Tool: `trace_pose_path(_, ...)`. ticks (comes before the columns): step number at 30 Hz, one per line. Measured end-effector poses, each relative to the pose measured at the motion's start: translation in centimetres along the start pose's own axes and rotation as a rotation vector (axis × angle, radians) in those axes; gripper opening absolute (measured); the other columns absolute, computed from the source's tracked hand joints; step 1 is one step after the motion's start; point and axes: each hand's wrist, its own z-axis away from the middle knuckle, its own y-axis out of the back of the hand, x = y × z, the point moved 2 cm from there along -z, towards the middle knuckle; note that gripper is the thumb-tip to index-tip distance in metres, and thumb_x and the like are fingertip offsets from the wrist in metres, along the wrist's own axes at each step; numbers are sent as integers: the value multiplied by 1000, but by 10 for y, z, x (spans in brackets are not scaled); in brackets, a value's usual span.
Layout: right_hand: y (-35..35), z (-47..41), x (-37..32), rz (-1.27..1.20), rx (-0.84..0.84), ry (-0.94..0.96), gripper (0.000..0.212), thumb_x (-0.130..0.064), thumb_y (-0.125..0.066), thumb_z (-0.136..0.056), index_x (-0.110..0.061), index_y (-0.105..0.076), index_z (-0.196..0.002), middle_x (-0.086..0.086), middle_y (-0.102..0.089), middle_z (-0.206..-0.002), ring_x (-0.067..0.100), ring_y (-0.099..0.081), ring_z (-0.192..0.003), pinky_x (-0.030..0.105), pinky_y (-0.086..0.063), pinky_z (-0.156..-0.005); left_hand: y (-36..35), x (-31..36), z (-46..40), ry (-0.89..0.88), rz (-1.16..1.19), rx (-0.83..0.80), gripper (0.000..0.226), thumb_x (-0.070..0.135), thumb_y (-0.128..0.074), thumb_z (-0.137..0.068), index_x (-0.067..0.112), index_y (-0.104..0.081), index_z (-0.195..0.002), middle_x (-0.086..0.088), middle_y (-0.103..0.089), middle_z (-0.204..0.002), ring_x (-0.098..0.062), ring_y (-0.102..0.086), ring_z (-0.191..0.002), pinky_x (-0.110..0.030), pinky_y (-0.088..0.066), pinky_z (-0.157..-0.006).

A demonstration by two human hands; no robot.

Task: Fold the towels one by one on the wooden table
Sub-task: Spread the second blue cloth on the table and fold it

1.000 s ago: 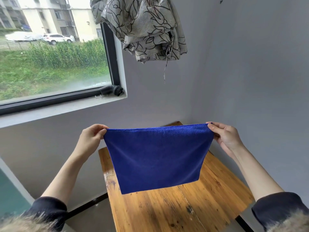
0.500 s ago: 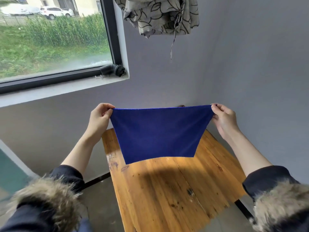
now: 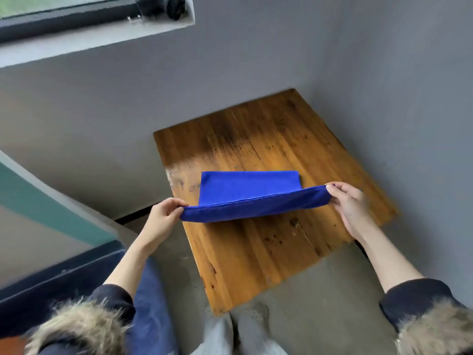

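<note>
A blue towel [image 3: 248, 190] lies partly on the wooden table [image 3: 256, 254], its far part flat on the boards and its near edge lifted just above them. My left hand [image 3: 163, 216] pinches the left corner of that raised edge. My right hand [image 3: 350, 203] pinches the right corner. The towel is stretched taut between the two hands across the middle of the table.
The table stands in a corner between two grey walls [image 3: 384, 73]. A window sill [image 3: 97, 44] runs at the upper left. A dark blue seat [image 3: 76, 278] is at my left, and the concrete floor [image 3: 320, 290] lies below the table's near edge.
The towel hung upright in the air between my hands before. Both hands have come down and the towel's lower part now rests on the table. My view has tilted downward.
</note>
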Motion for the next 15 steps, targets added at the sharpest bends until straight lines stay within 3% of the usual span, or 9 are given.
trace_pose_path(2, 9, 6, 24, 42, 37, -67, 16, -7, -55, -90, -14, -63, -79, 2, -64, -75, 14, -57, -70, 27, -46, -67, -10, -21, 10, 71, -9, -49, 28, -7, -46, -91, 13, -62, -82, -3, -64, -82, -14, -56, -78, -32, -47, -78)
trace_pose_path(4, 18, 10, 42, 63, 58, -120, 16, -8, -56, -90, -14, -63, -77, 0, -64, -72, 13, -55, -68, 26, -43, -63, -18, -37, 18, 114, -22, -77, 30, -6, -47, -92, 16, -63, -80, 0, -66, -80, -14, -56, -75, -32, -48, -74)
trace_pose_path(10, 23, 8, 75, 95, 61, -215, 14, -7, -54, -91, -14, -62, -81, 5, -64, -83, 15, -57, -77, 25, -43, -68, -37, -62, 18, 182, 6, -57, 27, -1, -48, -93, 18, -64, -84, 0, -68, -85, -15, -59, -75, -28, -51, -69)
trace_pose_path(15, 16, -14, 91, 25, 90, -288, 13, -8, -52, -92, -13, -61, -84, 9, -63, -94, 19, -58, -91, 30, -45, -85, -48, -68, -9, 154, -24, 71, 30, 1, -47, -93, 25, -62, -82, 0, -67, -87, -18, -58, -79, -32, -48, -73)
